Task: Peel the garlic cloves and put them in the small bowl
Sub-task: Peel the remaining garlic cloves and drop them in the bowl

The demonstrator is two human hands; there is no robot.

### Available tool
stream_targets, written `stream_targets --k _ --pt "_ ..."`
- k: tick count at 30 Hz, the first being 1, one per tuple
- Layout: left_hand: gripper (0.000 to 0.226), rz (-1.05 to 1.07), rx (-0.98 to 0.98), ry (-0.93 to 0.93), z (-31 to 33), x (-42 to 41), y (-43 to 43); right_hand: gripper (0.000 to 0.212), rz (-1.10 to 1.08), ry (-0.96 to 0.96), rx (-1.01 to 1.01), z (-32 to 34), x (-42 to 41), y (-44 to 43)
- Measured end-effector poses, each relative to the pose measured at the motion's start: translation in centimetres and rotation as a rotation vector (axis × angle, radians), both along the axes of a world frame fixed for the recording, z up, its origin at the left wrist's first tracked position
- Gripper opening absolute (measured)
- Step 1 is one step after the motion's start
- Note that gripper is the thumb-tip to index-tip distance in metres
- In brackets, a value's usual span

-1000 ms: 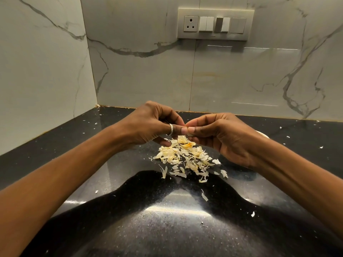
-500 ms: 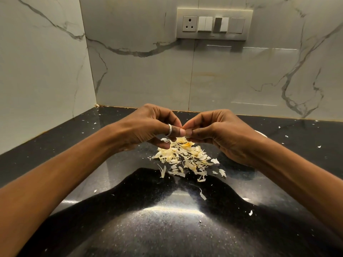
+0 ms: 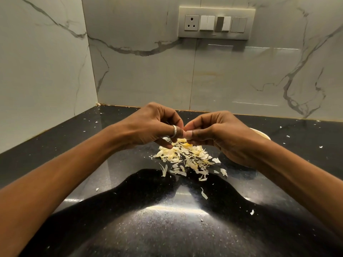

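Note:
My left hand (image 3: 154,127) and my right hand (image 3: 219,134) meet fingertip to fingertip above the black counter, both with fingers curled. They pinch a garlic clove between them; the clove is almost wholly hidden by the fingertips. A silver ring sits on my left thumb. Right below the hands lies a heap of pale garlic peels (image 3: 187,158). The small cream bowl (image 3: 261,135) stands behind my right wrist, only a piece of its rim showing.
The black speckled counter (image 3: 167,229) runs into a corner of marble-look walls at left and back. A switch panel (image 3: 216,24) hangs on the back wall. Stray peel bits (image 3: 203,193) lie scattered around the counter.
Both hands have stayed together over the peel heap, with small shifts of the fingers as they work at the clove. The heap looks the same.

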State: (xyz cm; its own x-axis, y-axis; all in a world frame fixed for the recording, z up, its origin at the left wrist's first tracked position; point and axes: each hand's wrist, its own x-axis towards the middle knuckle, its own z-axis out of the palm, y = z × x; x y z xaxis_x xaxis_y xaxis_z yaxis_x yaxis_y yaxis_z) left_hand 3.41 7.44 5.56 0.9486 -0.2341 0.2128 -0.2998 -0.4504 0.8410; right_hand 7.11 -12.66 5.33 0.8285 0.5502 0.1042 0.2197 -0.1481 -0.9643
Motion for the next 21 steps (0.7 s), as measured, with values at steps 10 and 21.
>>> stream_targets --k 10,21 --pt "0.006 -0.003 0.148 -0.161 -0.54 0.23 -0.38 0.02 -0.059 0.207 0.229 -0.03 0.43 -0.1" --pt "0.008 0.083 0.164 -0.221 -0.6 0.63 -0.03 0.018 -0.061 0.236 0.263 0.12 0.28 -0.27"
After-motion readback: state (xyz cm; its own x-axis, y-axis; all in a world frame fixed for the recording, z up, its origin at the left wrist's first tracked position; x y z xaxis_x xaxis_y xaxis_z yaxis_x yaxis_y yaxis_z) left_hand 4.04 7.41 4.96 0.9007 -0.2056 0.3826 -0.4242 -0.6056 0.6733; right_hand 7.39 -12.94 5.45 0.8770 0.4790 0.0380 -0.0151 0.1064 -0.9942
